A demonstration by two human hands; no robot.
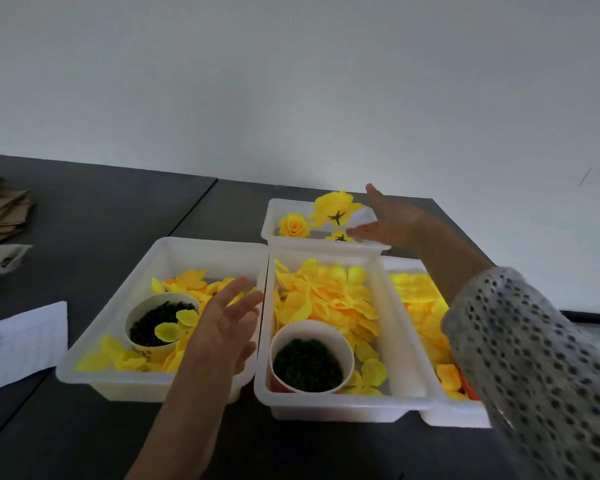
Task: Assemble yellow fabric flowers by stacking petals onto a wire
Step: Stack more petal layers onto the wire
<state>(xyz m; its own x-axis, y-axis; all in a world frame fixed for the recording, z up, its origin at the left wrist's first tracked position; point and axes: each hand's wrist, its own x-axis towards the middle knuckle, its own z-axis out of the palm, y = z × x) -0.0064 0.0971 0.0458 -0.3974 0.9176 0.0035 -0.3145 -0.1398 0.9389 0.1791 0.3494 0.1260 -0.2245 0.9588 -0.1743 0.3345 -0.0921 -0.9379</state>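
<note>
Loose yellow fabric petals (329,296) fill the middle white tray (400,344). More petals lie in the left tray (94,344) and the right tray (444,415). A far tray (269,220) holds finished yellow flowers: one rose (293,225) upright, another flower (335,207) with its green back up, in the air beside my right hand. My right hand (392,221) reaches over the far tray's right side, fingers spread and straight, holding nothing. My left hand (224,323) hovers over the left tray's right end, fingers straight and empty. No wire is visible.
Two paper cups of dark green pieces stand in the trays: one (161,322) on the left, one (310,356) in the middle. A white sheet (21,344) lies at the left, brown cardboard pieces (4,213) at the far left. The dark table (101,202) meets a pale wall.
</note>
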